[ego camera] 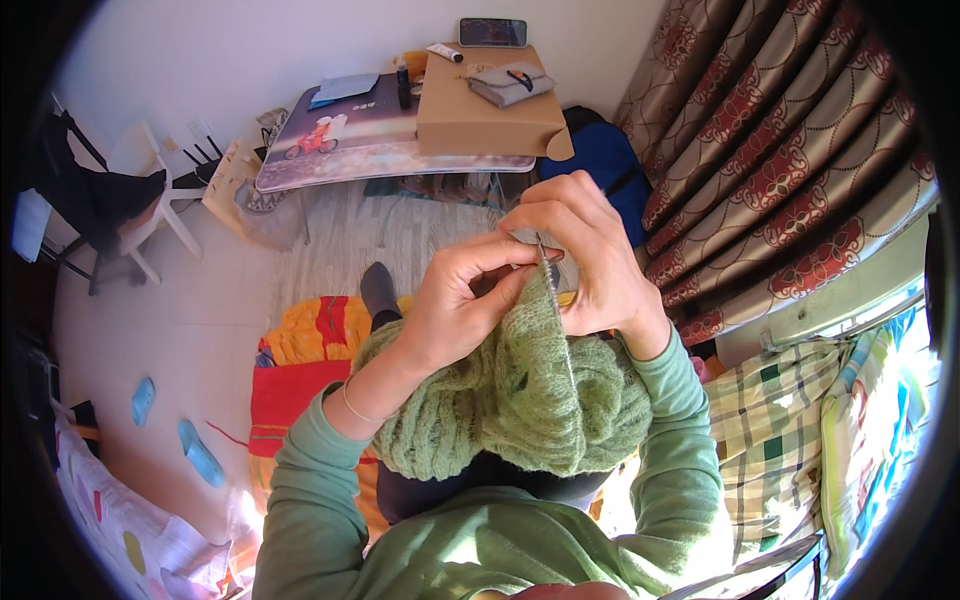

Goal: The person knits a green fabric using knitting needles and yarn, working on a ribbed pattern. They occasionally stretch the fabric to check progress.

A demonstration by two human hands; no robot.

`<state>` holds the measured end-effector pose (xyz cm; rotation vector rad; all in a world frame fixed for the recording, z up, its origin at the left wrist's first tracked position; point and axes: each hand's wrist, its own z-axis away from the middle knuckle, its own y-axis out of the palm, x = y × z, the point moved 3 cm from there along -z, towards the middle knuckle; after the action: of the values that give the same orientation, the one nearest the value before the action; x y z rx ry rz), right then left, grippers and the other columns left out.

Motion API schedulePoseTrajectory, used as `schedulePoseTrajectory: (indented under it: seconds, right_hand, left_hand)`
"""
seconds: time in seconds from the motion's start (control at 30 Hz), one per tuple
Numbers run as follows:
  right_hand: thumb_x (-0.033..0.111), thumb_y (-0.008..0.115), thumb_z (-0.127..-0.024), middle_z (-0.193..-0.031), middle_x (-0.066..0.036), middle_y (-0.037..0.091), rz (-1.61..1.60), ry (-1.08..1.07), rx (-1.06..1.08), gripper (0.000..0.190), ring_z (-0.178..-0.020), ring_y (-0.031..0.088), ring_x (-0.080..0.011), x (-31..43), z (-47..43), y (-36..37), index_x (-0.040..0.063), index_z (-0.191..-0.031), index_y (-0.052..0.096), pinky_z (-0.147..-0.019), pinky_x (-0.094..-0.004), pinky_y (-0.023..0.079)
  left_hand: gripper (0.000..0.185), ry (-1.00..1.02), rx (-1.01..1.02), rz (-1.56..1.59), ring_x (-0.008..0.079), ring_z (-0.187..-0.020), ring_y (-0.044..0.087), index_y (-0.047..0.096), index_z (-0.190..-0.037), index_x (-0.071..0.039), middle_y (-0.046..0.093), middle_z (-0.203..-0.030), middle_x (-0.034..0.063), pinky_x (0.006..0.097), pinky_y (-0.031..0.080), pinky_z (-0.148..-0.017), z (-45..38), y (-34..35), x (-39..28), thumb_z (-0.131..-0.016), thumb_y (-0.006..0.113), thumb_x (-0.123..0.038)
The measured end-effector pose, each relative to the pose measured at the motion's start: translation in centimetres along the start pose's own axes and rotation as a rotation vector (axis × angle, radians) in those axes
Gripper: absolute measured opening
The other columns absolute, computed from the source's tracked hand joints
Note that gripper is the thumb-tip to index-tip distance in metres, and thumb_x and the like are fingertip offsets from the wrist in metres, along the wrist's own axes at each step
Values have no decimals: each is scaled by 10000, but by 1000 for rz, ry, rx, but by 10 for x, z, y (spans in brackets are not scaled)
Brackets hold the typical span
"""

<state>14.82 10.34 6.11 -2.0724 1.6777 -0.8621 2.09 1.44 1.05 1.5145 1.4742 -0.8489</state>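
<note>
A bulky piece of green knitting (517, 382) with a ribbed, fuzzy texture lies bunched over my lap. One knitting needle (556, 307) runs along its upper edge, with stitches lined up on it and its tip pointing away from me. My left hand (480, 289) pinches the fabric and needle near that tip. Close on the other side is my right hand (600, 255), its fingers bent around toward the tip, thumb low beside the knitting. Whether a second needle or the yarn lies in the right fingers is hidden.
Ahead stands a low folding table (390, 161) carrying a cardboard box (487, 127), with a phone (493, 33) and a grey wallet (510, 84) on it. Patterned curtains (772, 165) hang at right. Blue slippers (199, 454) lie on the floor at left, near a white chair (169, 195).
</note>
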Motion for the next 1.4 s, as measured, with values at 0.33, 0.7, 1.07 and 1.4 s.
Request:
schedulePoseTrajectory:
  seconds: [0.33, 0.7, 1.07, 1.4]
  right_hand:
    - [351, 699, -660, -828, 31, 588, 323, -34, -243, 349, -756, 514, -168, 21, 28, -22, 145, -929, 786, -715, -321, 333]
    - [282, 727, -630, -833, -13, 602, 358, -29, -250, 305, -777, 546, -190, 16, 19, -16, 123, -890, 731, -748, -340, 364]
    - [304, 740, -693, -797, -28, 603, 180, -16, -314, 261, -741, 538, -207, 14, 29, -19, 95, -848, 719, -729, -348, 382]
    - [403, 767, -652, -967, -105, 581, 174, 86, -27, 479, -890, 537, -303, -5, 14, -15, 71, -968, 628, -737, -375, 389]
  left_hand:
    - [189, -269, -6, 585, 61, -901, 634, 674, -1149, 15, 713, -1006, 45, 204, 500, -801, -4, -9, -5, -979, 631, -54]
    - [170, -250, 34, 400, 49, -896, 617, 708, -1106, -7, 711, -1011, 19, 203, 488, -813, -1, -10, -1, -953, 690, -80]
    - [206, -222, -36, 430, 40, -921, 602, 716, -1151, -4, 720, -1084, 23, 198, 480, -833, -2, -15, 0, -969, 668, -87]
    - [176, -169, 32, 145, 85, -937, 631, 699, -1108, 54, 705, -1104, 78, 245, 517, -841, -3, -5, -6, -968, 606, 2]
